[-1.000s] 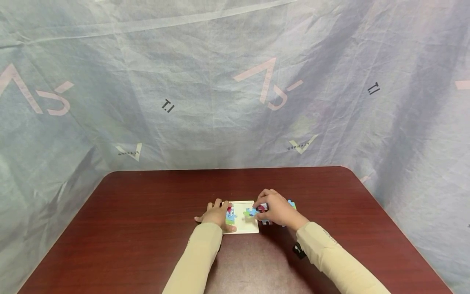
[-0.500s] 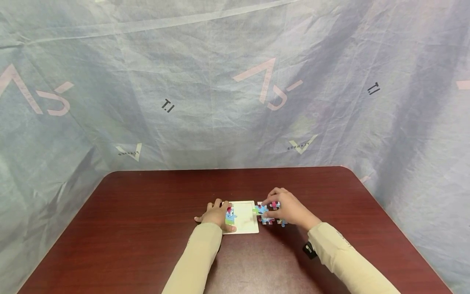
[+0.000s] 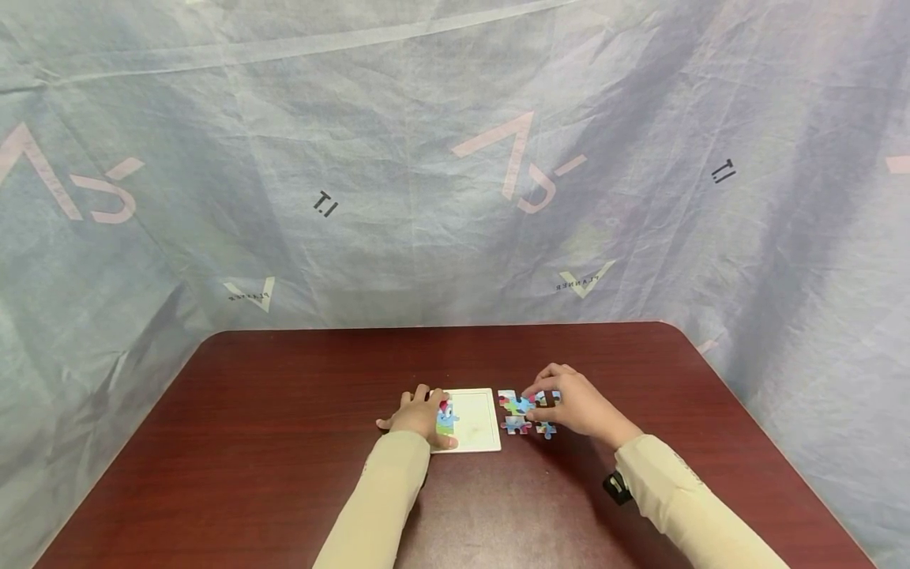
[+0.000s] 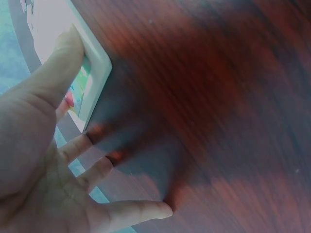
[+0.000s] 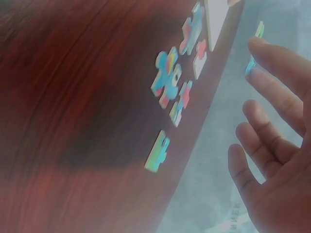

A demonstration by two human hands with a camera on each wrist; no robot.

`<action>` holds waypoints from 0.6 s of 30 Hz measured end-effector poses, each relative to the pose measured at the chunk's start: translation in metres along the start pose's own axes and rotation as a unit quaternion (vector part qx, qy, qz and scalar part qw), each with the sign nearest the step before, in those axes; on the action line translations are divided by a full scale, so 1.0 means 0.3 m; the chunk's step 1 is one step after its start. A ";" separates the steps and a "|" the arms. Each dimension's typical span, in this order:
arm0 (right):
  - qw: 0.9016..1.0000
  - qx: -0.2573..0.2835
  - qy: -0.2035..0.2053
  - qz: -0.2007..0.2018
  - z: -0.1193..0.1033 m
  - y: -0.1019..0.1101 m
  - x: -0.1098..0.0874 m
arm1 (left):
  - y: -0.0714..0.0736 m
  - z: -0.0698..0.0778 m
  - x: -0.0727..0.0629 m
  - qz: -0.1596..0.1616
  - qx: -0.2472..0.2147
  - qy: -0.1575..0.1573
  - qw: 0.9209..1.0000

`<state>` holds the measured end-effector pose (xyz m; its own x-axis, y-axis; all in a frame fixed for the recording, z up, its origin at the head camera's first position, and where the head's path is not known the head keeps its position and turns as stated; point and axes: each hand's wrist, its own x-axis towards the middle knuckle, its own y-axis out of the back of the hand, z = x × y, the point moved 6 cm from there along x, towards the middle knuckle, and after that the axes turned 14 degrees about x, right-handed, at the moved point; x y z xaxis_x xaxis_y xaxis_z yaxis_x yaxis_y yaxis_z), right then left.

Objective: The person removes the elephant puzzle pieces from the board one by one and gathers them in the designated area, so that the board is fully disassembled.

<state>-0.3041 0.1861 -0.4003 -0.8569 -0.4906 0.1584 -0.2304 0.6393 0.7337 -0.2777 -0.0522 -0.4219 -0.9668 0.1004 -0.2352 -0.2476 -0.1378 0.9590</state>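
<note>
A white puzzle tray (image 3: 476, 423) lies on the table, with placed puzzle pieces (image 3: 445, 419) along its left side. Over that side rests my left hand (image 3: 414, 419), fingers spread and thumb lying on the tray. In the left wrist view the left hand (image 4: 48, 160) partly covers the tray's corner (image 4: 99, 65). My right hand (image 3: 579, 403) is to the right of the tray and pinches a blue and green puzzle piece (image 3: 521, 405) between thumb and finger, above the loose pieces. The right wrist view shows this puzzle piece (image 5: 260, 30) edge-on, mostly hidden by the fingertips.
Several loose puzzle pieces (image 3: 516, 426) lie right of the tray; the right wrist view shows these loose pieces (image 5: 167, 77) spread apart on the wood. The dark red table (image 3: 284, 411) ends at a grey cloth backdrop (image 3: 398, 237).
My right hand has carried the pinched puzzle piece rightward, from above the tray to over the loose pieces. The left hand has stayed where it was on the tray.
</note>
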 end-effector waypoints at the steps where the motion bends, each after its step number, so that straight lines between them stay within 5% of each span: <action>1: 1.000 0.002 -0.002 0.000 0.005 0.004 -0.005 | 0.000 0.000 0.000 -0.001 -0.001 0.001 1.000; 18: 0.999 0.006 -0.044 0.009 0.102 0.086 -0.093 | -0.023 -0.013 0.035 -0.003 -0.008 0.004 1.000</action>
<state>-0.3002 0.2344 -0.4062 -0.8982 -0.4252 0.1115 -0.2202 0.6548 0.7230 -0.2865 -0.0539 -0.4317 -0.9657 0.0935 -0.2424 -0.2544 -0.1521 0.9551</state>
